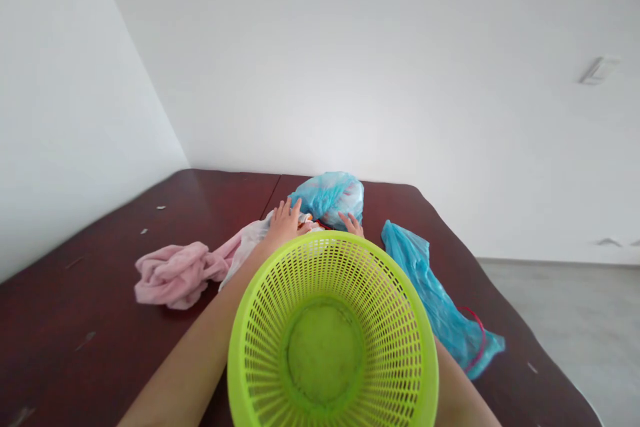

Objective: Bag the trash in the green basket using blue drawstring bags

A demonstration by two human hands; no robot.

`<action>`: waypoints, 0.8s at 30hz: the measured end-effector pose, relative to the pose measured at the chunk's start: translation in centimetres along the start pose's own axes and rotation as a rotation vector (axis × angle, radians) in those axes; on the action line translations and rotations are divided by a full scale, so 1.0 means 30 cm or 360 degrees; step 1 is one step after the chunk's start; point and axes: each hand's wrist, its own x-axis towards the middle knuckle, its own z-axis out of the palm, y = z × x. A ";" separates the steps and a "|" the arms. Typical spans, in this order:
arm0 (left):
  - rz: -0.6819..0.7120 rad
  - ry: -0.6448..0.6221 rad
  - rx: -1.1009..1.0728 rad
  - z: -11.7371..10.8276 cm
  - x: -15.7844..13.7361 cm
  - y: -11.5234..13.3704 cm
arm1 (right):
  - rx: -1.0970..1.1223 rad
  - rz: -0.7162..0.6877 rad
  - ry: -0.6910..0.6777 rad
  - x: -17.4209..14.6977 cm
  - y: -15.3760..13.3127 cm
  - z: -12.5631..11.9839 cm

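Observation:
My left hand (286,223) reaches past the basket with its fingers spread, at the left edge of a filled blue plastic bag (330,195). Beneath and beside this hand lies white plastic or cloth (254,237) with some orange and red showing. My right hand (352,224) is at the bag's near right side, fingers apart; the basket's rim hides its lower part. A lime-green mesh basket (323,353) stands between my forearms close to the camera, its open top facing me, nothing inside. Neither hand visibly grips anything.
A crumpled pink cloth (173,273) lies on the dark red table (110,320) to the left. Right of the basket is a flattened blue plastic bag (430,290) with a red drawstring (480,333). White walls (375,80) border the table at the back and left.

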 end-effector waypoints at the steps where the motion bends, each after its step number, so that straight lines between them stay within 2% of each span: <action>1: -0.0024 -0.0001 -0.0002 0.003 0.006 -0.024 | -0.0031 0.0038 -0.0020 -0.005 0.019 0.009; 4: -0.0090 0.0030 -0.0022 -0.026 0.018 -0.098 | -0.0132 0.0148 -0.0020 -0.010 0.050 0.014; 7: -0.0123 0.0127 -0.0052 -0.091 0.017 -0.150 | -0.0200 0.0242 0.0056 -0.015 0.043 0.010; 9: -0.0094 0.0221 -0.0089 -0.135 0.012 -0.149 | -0.0200 0.0273 0.0133 -0.027 0.027 0.010; 12: 0.0061 0.0370 -0.0177 -0.172 0.002 -0.082 | -0.0127 0.0293 0.0219 -0.052 0.003 0.010; 15: 0.0305 0.0385 -0.0258 -0.154 -0.006 0.017 | -0.0003 0.0319 0.0249 -0.064 -0.004 0.001; 18: 0.0481 0.0229 -0.0274 -0.100 -0.006 0.074 | 0.0143 0.0363 0.0354 -0.051 0.010 -0.016; 20: 0.0474 0.0117 -0.0249 -0.064 -0.005 0.070 | 0.0270 0.0390 0.0513 -0.032 0.029 -0.033; 24: 0.0234 0.0006 -0.0137 -0.035 -0.013 0.007 | 0.0616 0.0417 0.0945 0.007 0.067 -0.069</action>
